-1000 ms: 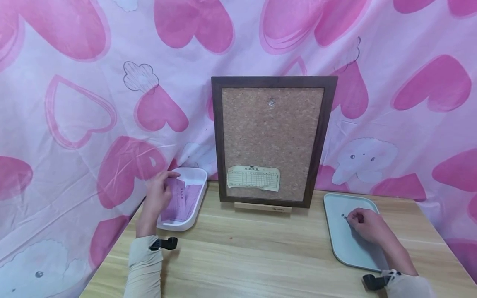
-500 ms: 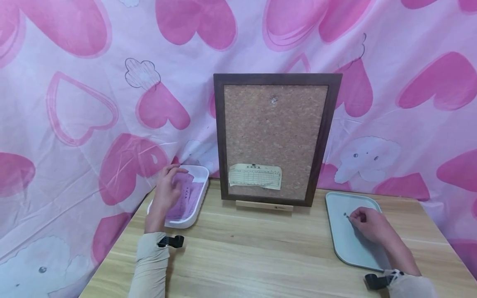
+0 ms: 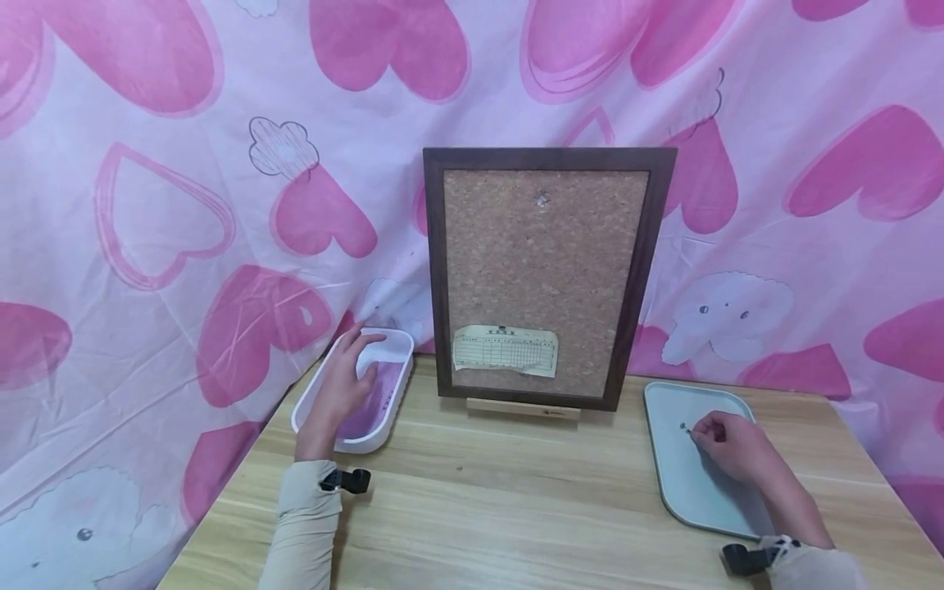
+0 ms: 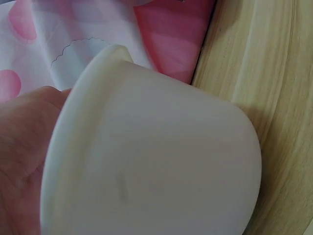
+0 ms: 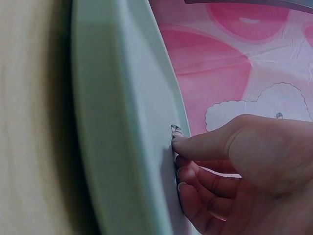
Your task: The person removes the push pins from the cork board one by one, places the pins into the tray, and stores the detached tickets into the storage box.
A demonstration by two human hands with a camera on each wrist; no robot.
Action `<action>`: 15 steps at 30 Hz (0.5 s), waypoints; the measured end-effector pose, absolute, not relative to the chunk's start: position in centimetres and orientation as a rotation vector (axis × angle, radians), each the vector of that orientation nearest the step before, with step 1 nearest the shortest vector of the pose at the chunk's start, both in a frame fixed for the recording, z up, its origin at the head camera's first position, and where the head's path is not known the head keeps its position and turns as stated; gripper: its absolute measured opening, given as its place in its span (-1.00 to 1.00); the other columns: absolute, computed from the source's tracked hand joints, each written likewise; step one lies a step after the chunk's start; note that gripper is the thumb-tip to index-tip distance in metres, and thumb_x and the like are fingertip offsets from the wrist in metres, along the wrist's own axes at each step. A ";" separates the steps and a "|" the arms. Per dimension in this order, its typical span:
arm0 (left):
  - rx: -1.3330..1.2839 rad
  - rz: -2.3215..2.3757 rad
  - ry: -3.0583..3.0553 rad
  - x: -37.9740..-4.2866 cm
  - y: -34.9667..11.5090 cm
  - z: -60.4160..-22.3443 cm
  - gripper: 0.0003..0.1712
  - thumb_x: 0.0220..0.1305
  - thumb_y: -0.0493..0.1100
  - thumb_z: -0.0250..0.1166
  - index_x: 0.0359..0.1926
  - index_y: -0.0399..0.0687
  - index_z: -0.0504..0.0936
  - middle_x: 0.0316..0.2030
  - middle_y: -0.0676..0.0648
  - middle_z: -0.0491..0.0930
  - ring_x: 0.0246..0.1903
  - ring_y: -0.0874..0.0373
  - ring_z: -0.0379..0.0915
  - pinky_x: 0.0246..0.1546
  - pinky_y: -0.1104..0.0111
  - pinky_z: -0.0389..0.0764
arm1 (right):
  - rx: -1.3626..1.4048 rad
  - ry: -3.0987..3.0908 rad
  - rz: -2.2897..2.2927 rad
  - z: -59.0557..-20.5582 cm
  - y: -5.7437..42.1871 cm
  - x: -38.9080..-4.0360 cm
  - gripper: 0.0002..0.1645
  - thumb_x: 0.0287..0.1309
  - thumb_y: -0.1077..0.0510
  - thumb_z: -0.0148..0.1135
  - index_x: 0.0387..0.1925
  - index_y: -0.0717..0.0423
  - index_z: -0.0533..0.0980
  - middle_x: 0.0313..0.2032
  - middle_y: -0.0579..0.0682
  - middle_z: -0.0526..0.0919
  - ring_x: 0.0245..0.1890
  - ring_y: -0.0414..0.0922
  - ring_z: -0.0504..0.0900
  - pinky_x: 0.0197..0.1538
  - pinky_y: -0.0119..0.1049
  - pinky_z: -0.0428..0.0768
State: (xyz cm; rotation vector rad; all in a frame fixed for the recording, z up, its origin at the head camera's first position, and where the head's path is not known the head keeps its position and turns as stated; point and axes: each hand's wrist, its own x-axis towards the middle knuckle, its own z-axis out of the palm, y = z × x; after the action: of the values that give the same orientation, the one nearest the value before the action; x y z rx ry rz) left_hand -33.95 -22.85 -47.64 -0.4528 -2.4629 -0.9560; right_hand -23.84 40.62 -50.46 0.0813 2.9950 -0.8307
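My left hand (image 3: 341, 392) is over a white plastic tray (image 3: 404, 385), fingers spread and loosely bent, with no slip seen between them. Inside that tray lie purple printed paper slips (image 3: 378, 403), partly covered by the hand. The left wrist view shows the tray's outer wall (image 4: 161, 147), with the left hand (image 4: 24, 152) behind its rim. On the right, my right hand (image 3: 730, 442) rests low over a pale green tray (image 3: 689, 500). Its thumb and forefinger pinch a small shiny thumbtack (image 5: 175, 129); another tiny dark piece (image 3: 682, 425) lies just beside the fingertips.
A framed cork board (image 3: 542, 262) stands upright at the table's back on a wooden stand (image 3: 522, 408). A cream form (image 3: 505, 351) hangs low on it, and a shiny tack (image 3: 542, 199) sits near its top. A heart-printed curtain (image 3: 324, 205) hangs behind the wooden table (image 3: 501, 500).
My left hand has shifted right over the white tray, and its fingers have spread. The upper purple slip, earlier raised by the fingers, lies lower behind the hand. My right hand stays in place.
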 end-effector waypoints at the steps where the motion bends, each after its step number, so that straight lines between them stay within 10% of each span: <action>1: -0.456 -0.953 -2.456 -34.0 -22.8 -47.6 -0.43 0.26 -0.52 0.36 0.29 -0.18 0.64 0.56 -0.44 0.30 0.57 -0.41 0.22 0.59 -0.25 0.26 | 0.085 2.996 -0.832 -50.4 40.6 -23.9 -0.78 0.45 0.19 0.33 -0.06 0.30 0.63 -0.27 0.07 0.64 -0.21 0.01 0.52 -0.25 -0.26 0.48; 15: -0.584 -0.980 -2.350 -33.4 -21.5 -45.6 -0.66 0.37 -0.42 0.36 0.14 -0.19 0.73 0.34 -0.36 0.60 0.45 -0.36 0.41 0.55 -0.20 0.31 | 0.072 3.257 -0.938 -49.3 38.1 -23.6 -0.78 0.47 0.11 0.34 -0.04 0.19 0.65 -0.44 -0.01 0.64 -0.45 -0.14 0.47 -0.46 -0.34 0.41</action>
State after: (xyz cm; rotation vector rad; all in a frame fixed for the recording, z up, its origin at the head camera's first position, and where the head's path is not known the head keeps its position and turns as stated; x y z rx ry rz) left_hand -33.42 -21.50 -45.57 -0.5842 -2.3502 -0.9800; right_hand -23.65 38.08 -49.33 0.0724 3.2567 -0.9379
